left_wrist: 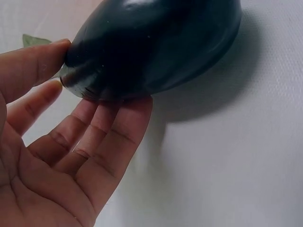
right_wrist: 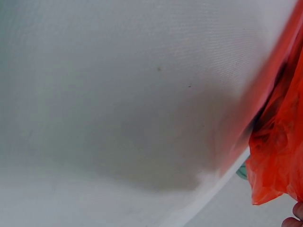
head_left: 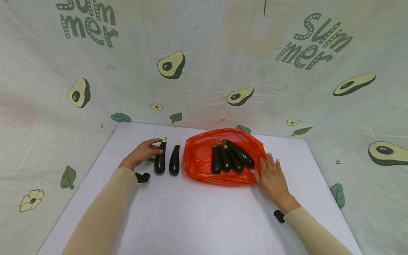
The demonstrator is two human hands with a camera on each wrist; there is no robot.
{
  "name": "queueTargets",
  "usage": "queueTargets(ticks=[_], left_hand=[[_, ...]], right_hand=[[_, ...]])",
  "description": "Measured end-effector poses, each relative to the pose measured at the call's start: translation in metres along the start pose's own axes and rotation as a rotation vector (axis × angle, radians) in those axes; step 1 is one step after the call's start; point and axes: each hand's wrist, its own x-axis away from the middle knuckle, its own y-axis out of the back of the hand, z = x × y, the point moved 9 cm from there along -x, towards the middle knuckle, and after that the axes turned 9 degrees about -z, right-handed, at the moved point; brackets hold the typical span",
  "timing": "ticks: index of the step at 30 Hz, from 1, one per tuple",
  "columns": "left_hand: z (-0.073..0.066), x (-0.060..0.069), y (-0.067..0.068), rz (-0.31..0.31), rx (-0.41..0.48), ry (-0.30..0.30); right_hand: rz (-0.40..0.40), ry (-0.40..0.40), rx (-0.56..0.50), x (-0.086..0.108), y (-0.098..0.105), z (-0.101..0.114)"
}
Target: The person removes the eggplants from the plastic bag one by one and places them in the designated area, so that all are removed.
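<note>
My left hand (head_left: 142, 153) holds a dark purple eggplant (head_left: 160, 159) with a green stem end, at the left of the white table. In the left wrist view the thumb and fingertips touch the end of that eggplant (left_wrist: 156, 47), which casts a shadow on the table. Just right of it lies a second eggplant (head_left: 174, 161), apart from the hand. A red plastic bag (head_left: 199, 156) lies spread with its mouth open, and several eggplants (head_left: 225, 159) are side by side on it. Fingers extended, my right hand (head_left: 272, 179) rests against the bag's right edge.
The white table (head_left: 204, 219) reaches from the sleeves back to a hanging cloth (head_left: 204, 71) printed with avocados and leaves. The same cloth hangs at the left and right sides. A dark strap piece (head_left: 143, 177) shows at the left wrist.
</note>
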Motion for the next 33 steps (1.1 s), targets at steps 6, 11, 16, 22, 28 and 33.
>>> queueTargets(ticks=[6,11,16,22,28,33], left_hand=[[-0.0020,0.0003,-0.0045,-0.009,-0.016,0.010],[-0.0025,-0.0006,-0.0084,-0.010,-0.032,0.002],[-0.0025,-0.0034,-0.0092,-0.028,-0.076,-0.008],[-0.0046,-0.0027,-0.0087,-0.048,-0.130,-0.028],[-0.0057,-0.0039,-0.0087,-0.067,-0.136,-0.048],[-0.0060,-0.0035,-0.0092,-0.084,-0.134,-0.062]], right_hand=[[-0.001,0.001,0.005,0.0010,-0.0005,-0.0006],[0.001,-0.002,0.010,0.0014,-0.0006,-0.0005],[0.010,-0.009,0.016,0.0018,-0.0012,-0.0008],[0.013,-0.011,0.016,0.0021,-0.0007,-0.0002],[0.018,-0.014,0.012,0.0028,-0.0007,-0.0005],[0.009,-0.010,0.004,0.0024,-0.0012,0.0005]])
